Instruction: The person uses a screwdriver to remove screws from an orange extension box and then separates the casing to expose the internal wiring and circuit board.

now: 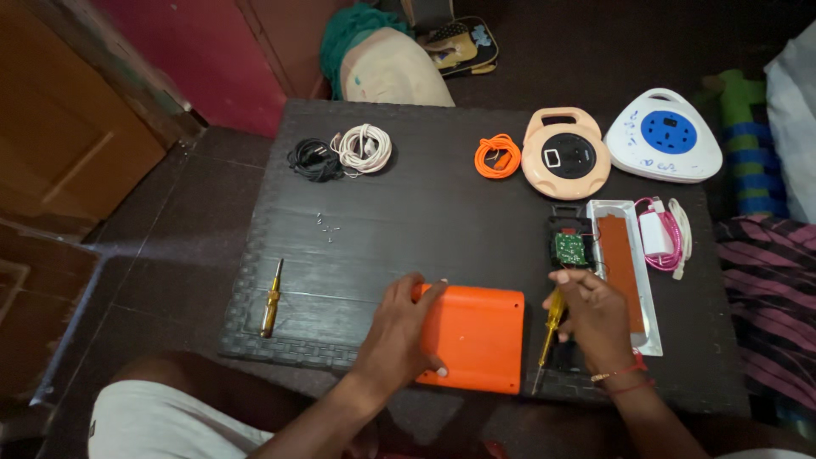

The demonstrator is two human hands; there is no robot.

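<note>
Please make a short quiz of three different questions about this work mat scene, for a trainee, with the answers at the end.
1. True or false: the left hand rests on the orange plastic cover.
2. Which tool does the right hand hold? A) pliers B) yellow-handled screwdriver C) scissors
3. Fill in: the small green circuit board lies just left of the long white ____.

Key
1. True.
2. B. A second yellow screwdriver lies unused at the left edge of the dark mat.
3. Tray; a brown strip lies in it.
</note>
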